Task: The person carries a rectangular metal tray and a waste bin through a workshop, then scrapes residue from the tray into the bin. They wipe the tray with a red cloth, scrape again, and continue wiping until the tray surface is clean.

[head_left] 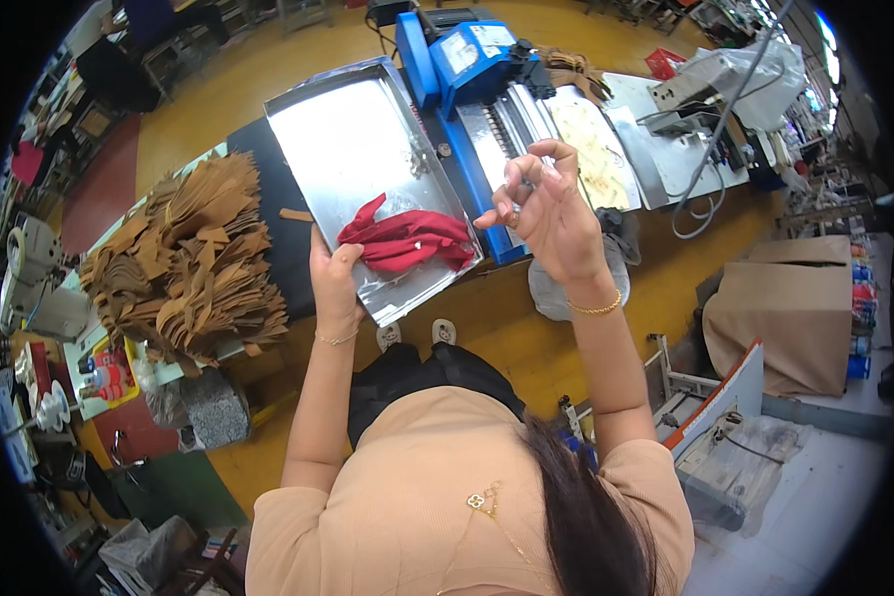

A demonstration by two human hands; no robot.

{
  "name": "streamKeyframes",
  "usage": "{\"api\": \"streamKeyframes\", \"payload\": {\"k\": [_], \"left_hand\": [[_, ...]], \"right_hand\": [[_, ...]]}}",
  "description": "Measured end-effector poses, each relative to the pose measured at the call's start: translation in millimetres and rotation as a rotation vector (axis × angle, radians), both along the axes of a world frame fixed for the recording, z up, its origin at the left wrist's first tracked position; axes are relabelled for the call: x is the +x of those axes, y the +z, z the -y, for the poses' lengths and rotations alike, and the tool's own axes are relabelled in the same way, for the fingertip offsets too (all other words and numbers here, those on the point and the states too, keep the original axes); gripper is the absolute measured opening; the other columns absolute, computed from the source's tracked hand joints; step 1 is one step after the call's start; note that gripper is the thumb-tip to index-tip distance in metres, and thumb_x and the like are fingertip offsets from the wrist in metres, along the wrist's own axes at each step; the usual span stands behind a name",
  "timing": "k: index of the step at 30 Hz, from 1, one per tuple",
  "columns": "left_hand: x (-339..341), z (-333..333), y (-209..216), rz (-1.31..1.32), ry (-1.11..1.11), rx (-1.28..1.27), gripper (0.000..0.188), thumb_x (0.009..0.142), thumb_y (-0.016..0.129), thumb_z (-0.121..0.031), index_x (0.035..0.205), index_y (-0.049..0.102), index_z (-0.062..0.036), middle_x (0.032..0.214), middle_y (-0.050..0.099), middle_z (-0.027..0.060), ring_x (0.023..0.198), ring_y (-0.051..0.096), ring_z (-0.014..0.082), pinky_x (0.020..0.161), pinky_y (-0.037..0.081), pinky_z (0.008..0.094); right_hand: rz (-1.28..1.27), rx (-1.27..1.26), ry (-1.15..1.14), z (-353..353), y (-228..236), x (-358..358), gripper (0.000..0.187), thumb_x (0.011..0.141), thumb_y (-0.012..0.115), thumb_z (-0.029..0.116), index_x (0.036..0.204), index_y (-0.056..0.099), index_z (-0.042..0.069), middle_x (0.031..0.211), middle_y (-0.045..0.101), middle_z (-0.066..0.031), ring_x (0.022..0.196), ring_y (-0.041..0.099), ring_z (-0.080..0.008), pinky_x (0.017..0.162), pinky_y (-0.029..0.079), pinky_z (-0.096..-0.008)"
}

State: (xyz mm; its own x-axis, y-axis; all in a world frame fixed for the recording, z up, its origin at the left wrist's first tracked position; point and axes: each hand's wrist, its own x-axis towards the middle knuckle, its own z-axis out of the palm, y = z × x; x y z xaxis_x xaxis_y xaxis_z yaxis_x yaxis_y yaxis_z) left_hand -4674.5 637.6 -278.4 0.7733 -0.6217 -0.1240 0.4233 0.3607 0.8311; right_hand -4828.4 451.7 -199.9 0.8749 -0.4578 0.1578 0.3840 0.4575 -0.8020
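A shallow metal tray [320, 117] lies tilted across the worktable in front of me. My left hand [335, 281] is closed on its near left rim, the thumb reaching inside by a crumpled red cloth [407, 238]. A small brown strip [295, 214] sticks out beside the left fingers, and I cannot tell whether they touch it. My right hand [558, 214] is raised to the right of the tray, in front of a blue machine with rollers [477, 70]. Its thumb and fingers are curled together; whatever is between them is too small to name.
Big stacks of brown cut leather-like pieces [194, 258] cover the table at left. Right of the blue machine are a stained pale board [591, 144] and a sewing machine [705, 89]. A hanging grey cable [735, 109] crosses there. A brown-covered stack [785, 308] stands at far right.
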Motion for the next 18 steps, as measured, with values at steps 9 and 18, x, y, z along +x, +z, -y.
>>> {"api": "streamKeyframes", "payload": {"k": [9, 18], "left_hand": [[-11.9, 7.0, 10.3, -0.088, -0.127, -0.139, 0.046, 0.092, 0.058, -0.014, 0.131, 0.038, 0.0009, 0.119, 0.056, 0.0175, 0.105, 0.061, 0.0250, 0.090, 0.054, 0.0383], [-12.7, 6.5, 5.6, 0.017, -0.108, -0.165, 0.059, 0.102, 0.038, -0.043, 0.143, 0.028, -0.0012, 0.130, 0.049, 0.0160, 0.112, 0.057, 0.0238, 0.095, 0.050, 0.0376]], "right_hand": [[-0.446, -0.851, -0.299, -25.7, 3.4, -1.8, 0.029, 0.092, 0.062, 0.014, 0.118, 0.051, 0.005, 0.098, 0.055, -0.0094, 0.087, 0.057, -0.0193, 0.076, 0.051, -0.0319], [-0.482, -1.665, -0.124, -69.6, -36.4, 27.4, 0.031, 0.079, 0.064, 0.007, 0.109, 0.065, 0.004, 0.116, 0.059, -0.0103, 0.095, 0.058, -0.0257, 0.086, 0.050, -0.0338]]}}
